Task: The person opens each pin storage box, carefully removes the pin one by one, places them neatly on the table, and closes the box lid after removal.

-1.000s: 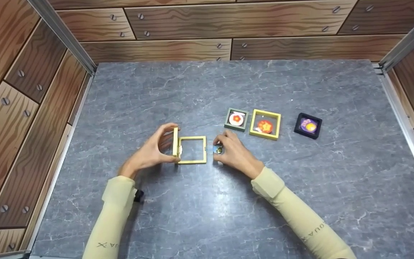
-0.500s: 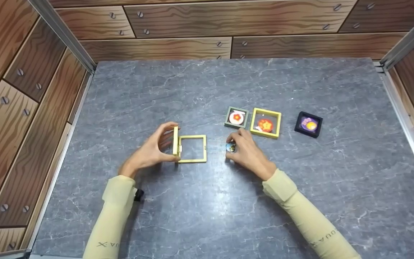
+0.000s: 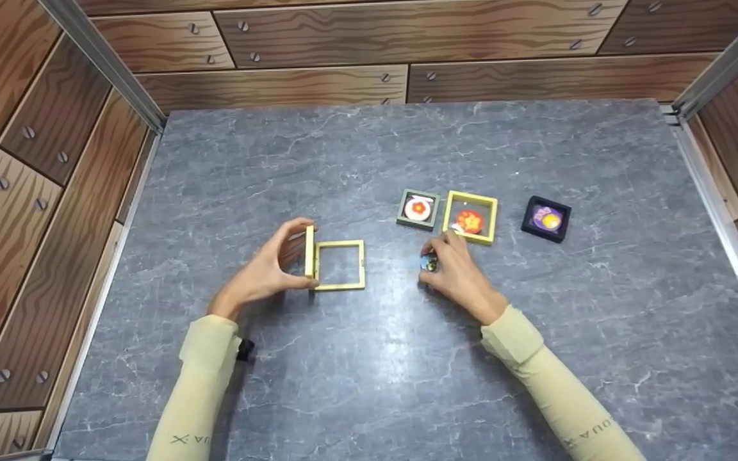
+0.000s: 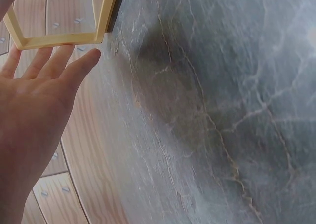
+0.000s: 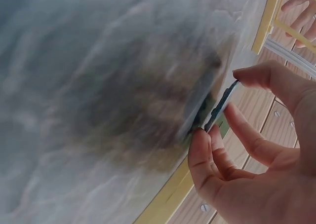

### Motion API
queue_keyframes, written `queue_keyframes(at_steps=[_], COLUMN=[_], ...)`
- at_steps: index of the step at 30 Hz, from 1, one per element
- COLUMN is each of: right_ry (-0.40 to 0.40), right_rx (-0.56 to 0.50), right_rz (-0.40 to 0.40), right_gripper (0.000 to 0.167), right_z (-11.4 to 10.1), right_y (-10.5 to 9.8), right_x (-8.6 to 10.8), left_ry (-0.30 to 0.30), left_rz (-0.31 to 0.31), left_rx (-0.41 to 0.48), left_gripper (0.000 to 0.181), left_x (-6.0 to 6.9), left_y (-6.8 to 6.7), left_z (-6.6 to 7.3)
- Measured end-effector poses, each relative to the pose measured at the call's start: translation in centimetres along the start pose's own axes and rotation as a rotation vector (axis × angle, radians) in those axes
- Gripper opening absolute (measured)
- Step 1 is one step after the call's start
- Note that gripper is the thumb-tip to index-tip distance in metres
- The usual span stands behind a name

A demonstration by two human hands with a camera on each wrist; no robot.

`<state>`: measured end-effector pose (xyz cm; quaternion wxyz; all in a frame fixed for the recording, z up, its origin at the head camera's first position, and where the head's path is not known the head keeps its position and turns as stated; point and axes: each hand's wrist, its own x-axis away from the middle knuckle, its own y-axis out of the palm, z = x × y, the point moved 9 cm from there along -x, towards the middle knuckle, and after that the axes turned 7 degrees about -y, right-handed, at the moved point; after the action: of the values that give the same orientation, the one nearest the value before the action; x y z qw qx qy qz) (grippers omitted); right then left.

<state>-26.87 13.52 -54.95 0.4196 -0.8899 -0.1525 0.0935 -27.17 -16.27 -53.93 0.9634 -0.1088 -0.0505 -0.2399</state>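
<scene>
The yellow frame [image 3: 337, 287] is gripped by its raised half [image 3: 309, 253] in the left hand [image 3: 264, 266], fingers wide; if nudged, it might be folded over. The small disc [image 3: 429, 262], pinched edge to edge by the right hand [image 3: 459, 275], might be dropped if its thin rim slips.

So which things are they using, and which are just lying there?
Seem part of the job:
open yellow frame, held by the left hand
thin blue piece, pinched by the right hand

Seem just lying there:
green frame
other yellow frame
black frame
</scene>
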Motion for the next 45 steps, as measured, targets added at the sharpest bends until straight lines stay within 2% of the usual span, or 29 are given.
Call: queue_keyframes(at_steps=[13, 20, 29, 36, 45], right_ry=[0.009, -0.02, -0.021, -0.005, 0.003], right_rx=[0.018, 0.019, -0.007, -0.026, -0.039], right_rz=[0.043, 0.093, 0.088, 0.083, 0.081], right_gripper=[0.035, 0.032, 0.035, 0.035, 0.036], right_z=[1.7, 2.1, 2.5, 2.8, 3.0], right_y=[-1.5, -2.1, -2.0, -2.0, -1.8], right_x=[1.4, 1.8, 2.1, 2.1, 2.1], left_ry=[0.01, 0.009, 0.014, 0.024, 0.024], left_rz=[-0.003, -0.003, -0.003, 0.006, 0.003], left_rx=[0.008, -0.011, 0.005, -0.028, 0.006], left_gripper=[0.107, 0.104, 0.104, 0.108, 0.105], left_x=[0.1, 0.2, 0.1, 0.0, 0.1], left_y=[0.0, -0.1, 0.0, -0.1, 0.0], left_z=[-0.1, -0.1, 0.0, 0.1, -0.2])
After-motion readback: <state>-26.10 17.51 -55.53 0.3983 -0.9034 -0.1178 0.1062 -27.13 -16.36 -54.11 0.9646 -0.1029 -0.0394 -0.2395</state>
